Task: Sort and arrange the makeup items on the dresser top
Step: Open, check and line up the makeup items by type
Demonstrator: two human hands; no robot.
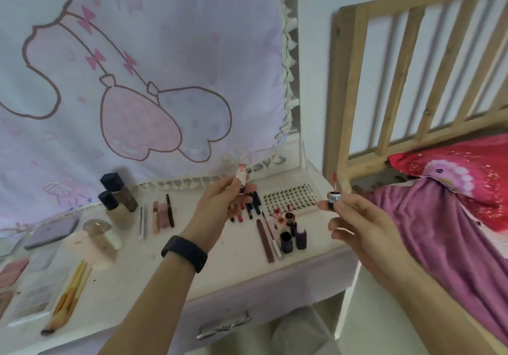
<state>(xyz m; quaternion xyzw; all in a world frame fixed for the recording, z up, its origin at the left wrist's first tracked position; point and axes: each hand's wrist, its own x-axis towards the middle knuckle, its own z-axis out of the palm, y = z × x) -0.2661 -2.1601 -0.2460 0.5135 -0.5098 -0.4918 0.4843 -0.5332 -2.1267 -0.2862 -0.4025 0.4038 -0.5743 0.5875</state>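
I am holding a small white lip-gloss tube with a red label (241,180) roughly upright in my left hand (220,203), fingers and thumb curled round its lower half, above the white dresser top (220,258). My right hand (360,222) is pinching the tube's short black-and-white cap with a thin red-tipped wand (335,197) between thumb and fingertips, the wand pointing straight up.

The cap is sitting to the right of the tube, well apart and at about the same height, both long axes near vertical. Blur is hiding which end of the tube is open; possibly the dark lower end. I am judging that the two need lining up mouth to wand before closing.

Below the gap, a cluster of dark lipsticks and pencils (286,228) is lying on the dresser, with a perforated white holder (291,195) just behind. The slatted wooden bed frame (384,79) is crowding the right side, so the open room is lying between my hands.
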